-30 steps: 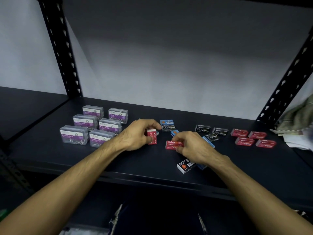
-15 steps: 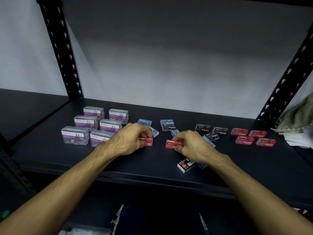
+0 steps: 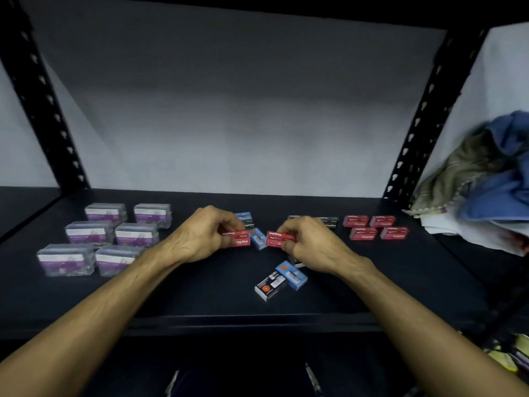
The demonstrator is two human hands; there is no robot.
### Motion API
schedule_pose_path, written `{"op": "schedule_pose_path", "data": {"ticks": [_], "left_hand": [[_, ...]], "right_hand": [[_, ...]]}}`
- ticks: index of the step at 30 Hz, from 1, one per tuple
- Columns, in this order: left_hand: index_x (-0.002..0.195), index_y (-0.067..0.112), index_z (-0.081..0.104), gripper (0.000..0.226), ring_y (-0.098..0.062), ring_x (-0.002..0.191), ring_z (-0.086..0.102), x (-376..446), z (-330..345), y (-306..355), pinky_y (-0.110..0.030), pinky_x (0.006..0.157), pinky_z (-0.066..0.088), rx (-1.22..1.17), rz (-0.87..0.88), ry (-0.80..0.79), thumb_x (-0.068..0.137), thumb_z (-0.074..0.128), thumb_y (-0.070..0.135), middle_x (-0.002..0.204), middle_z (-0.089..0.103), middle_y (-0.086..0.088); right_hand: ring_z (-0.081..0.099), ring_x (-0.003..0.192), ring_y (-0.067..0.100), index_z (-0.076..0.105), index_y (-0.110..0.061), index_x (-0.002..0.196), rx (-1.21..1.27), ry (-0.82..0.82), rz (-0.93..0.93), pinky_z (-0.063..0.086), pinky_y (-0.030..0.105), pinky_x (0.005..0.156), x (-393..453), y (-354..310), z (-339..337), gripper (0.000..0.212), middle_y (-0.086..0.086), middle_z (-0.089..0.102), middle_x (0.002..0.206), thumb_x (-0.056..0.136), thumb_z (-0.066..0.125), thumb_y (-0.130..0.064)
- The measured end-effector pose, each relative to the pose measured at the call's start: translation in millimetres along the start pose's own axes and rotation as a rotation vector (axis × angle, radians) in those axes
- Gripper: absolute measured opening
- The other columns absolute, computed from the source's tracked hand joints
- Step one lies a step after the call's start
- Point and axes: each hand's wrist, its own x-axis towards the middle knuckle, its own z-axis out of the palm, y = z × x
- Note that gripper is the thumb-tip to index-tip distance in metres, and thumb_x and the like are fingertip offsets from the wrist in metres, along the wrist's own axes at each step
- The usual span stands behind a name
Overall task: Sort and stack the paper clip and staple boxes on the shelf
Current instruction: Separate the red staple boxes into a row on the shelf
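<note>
My left hand (image 3: 200, 234) grips a red staple box (image 3: 239, 238) at mid-shelf, held just above or on the surface. My right hand (image 3: 310, 243) pinches a second red staple box (image 3: 279, 238) close beside it. Between the two lies a blue staple box (image 3: 257, 237). Several clear paper clip boxes with purple labels (image 3: 90, 233) stand in two rows at the left. Four red staple boxes (image 3: 373, 227) lie grouped at the right. Black staple boxes (image 3: 329, 222) sit behind my right hand, partly hidden.
A black-and-white box (image 3: 269, 286) and a blue box (image 3: 292, 275) lie loose near the dark shelf's front edge (image 3: 257, 322). More blue and black boxes (image 3: 244, 219) sit behind my left hand. Perforated black uprights (image 3: 420, 118) flank the shelf. Crumpled cloth (image 3: 486, 179) is piled at the right.
My left hand has turned its red box flat and brought it nearer the right hand's red box. The camera has moved closer and tilted up.
</note>
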Motion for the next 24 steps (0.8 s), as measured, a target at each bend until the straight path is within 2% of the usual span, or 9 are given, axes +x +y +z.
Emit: {"op": "schedule_pose_path", "data": {"ticks": [3, 5, 8, 11, 15, 18, 22, 24], "left_hand": [[0.103, 0.028, 0.075, 0.025, 0.008, 0.088, 0.066, 15.5, 11.0, 21.7, -0.002, 0.079, 0.045, -0.054, 0.047, -0.006, 0.08, 0.08, 0.019, 0.096, 0.074, 0.017], [0.101, 0.029, 0.074, 0.026, 0.007, 0.086, 0.066, 26.8, 21.7, 38.6, -0.003, 0.077, 0.045, -0.073, 0.08, -0.021, 0.08, 0.08, 0.014, 0.093, 0.074, 0.016], [0.1, 0.029, 0.074, 0.024, 0.004, 0.085, 0.067, 43.3, 42.4, 63.0, -0.016, 0.081, 0.053, -0.086, 0.118, -0.048, 0.08, 0.08, 0.017, 0.092, 0.074, 0.016], [0.102, 0.026, 0.075, 0.025, 0.003, 0.086, 0.067, 58.1, 66.5, 86.8, -0.023, 0.086, 0.056, -0.104, 0.146, -0.056, 0.079, 0.081, 0.018, 0.093, 0.074, 0.014], [0.107, 0.025, 0.073, 0.028, -0.002, 0.094, 0.065, 73.0, 97.2, 118.2, -0.023, 0.088, 0.054, -0.098, 0.164, -0.086, 0.082, 0.077, 0.013, 0.102, 0.071, 0.012], [0.114, 0.021, 0.071, 0.031, -0.007, 0.103, 0.063, 81.2, 118.2, 138.8, -0.02, 0.09, 0.049, -0.075, 0.177, -0.089, 0.084, 0.074, 0.011, 0.111, 0.07, 0.007], [0.115, 0.016, 0.07, 0.031, -0.012, 0.106, 0.064, 90.7, 142.3, 159.7, -0.015, 0.086, 0.044, -0.037, 0.193, -0.061, 0.085, 0.07, 0.008, 0.115, 0.07, 0.001], [0.116, 0.016, 0.07, 0.032, -0.014, 0.108, 0.064, 94.7, 151.8, 167.1, -0.015, 0.086, 0.043, -0.031, 0.188, -0.053, 0.085, 0.069, 0.008, 0.116, 0.069, -0.001]], "right_hand": [[0.063, 0.081, 0.005, 0.072, -0.022, 0.106, 0.025, 0.032, 0.04, 0.041, 0.017, 0.062, -13.2, 19.3, -15.3, 0.017, -0.008, 0.07, 0.096, 0.091, 0.066, -0.017], [0.063, 0.084, 0.005, 0.072, -0.022, 0.109, 0.022, 0.053, 0.06, 0.042, 0.017, 0.066, -22.1, 35.5, -25.7, 0.02, -0.007, 0.071, 0.102, 0.091, 0.066, -0.017], [0.058, 0.073, -0.003, 0.072, -0.022, 0.11, -0.005, 0.082, 0.098, 0.041, 0.016, 0.065, -37.6, 59.7, -41.6, 0.02, -0.012, 0.069, 0.093, 0.091, 0.065, -0.018], [0.053, 0.063, -0.008, 0.071, -0.024, 0.107, -0.021, 0.109, 0.141, 0.034, 0.007, 0.055, -53.1, 85.5, -56.7, 0.018, -0.018, 0.062, 0.078, 0.091, 0.066, -0.017], [0.052, 0.067, -0.007, 0.071, -0.027, 0.103, -0.082, 0.129, 0.214, 0.035, 0.011, 0.059, -69.4, 123.1, -75.9, 0.017, -0.017, 0.061, 0.081, 0.09, 0.067, -0.017], [0.057, 0.068, -0.002, 0.069, -0.027, 0.091, -0.121, 0.132, 0.274, 0.04, 0.016, 0.061, -76.7, 148.7, -86.1, 0.016, -0.013, 0.066, 0.082, 0.087, 0.066, -0.013], [0.056, 0.067, 0.002, 0.07, -0.024, 0.092, -0.167, 0.125, 0.324, 0.039, 0.015, 0.059, -80.1, 168.5, -90.7, 0.023, -0.014, 0.062, 0.075, 0.085, 0.062, -0.003], [0.061, 0.074, 0.008, 0.07, -0.024, 0.092, -0.185, 0.113, 0.345, 0.045, 0.02, 0.065, -79.1, 175.1, -90.9, 0.026, -0.011, 0.065, 0.081, 0.083, 0.061, -0.001]]}}
